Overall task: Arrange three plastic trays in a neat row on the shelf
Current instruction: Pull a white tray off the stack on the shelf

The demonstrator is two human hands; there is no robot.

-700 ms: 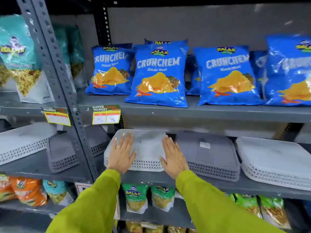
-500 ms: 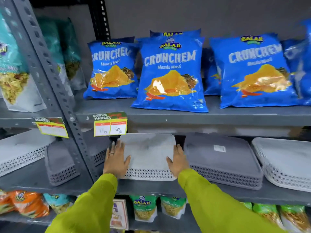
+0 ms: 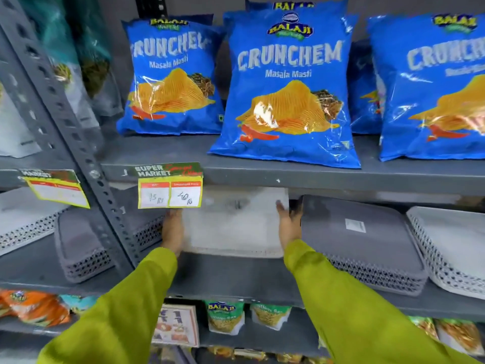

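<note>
Gripping the white tray [image 3: 231,222] by its two short sides, the person stands at the middle shelf [image 3: 236,277] in the centre of the frame. The left hand [image 3: 173,232] lies flat along the tray's left edge, fingers partly hidden behind the price tag [image 3: 170,189]; the right hand [image 3: 288,224] presses its palm against the right edge, fingers extended toward the back. Both hands clamp the tray between them rather than curling round it. The tray sits upside down, base uppermost, set back on the shelf, with bare shelf in front of it. It is blurred, so whether it rests or is slightly raised cannot be told. To its right, just beside it, lies the grey tray [image 3: 362,245], also inverted, and beyond that a second white tray [image 3: 451,248] at the right edge of the frame. The held tray is likely light, stiff and smooth plastic; side pressure should suffice, though the perforated rim would offer surer purchase. Its long axis appears to run front to back, matching its neighbours.
</note>
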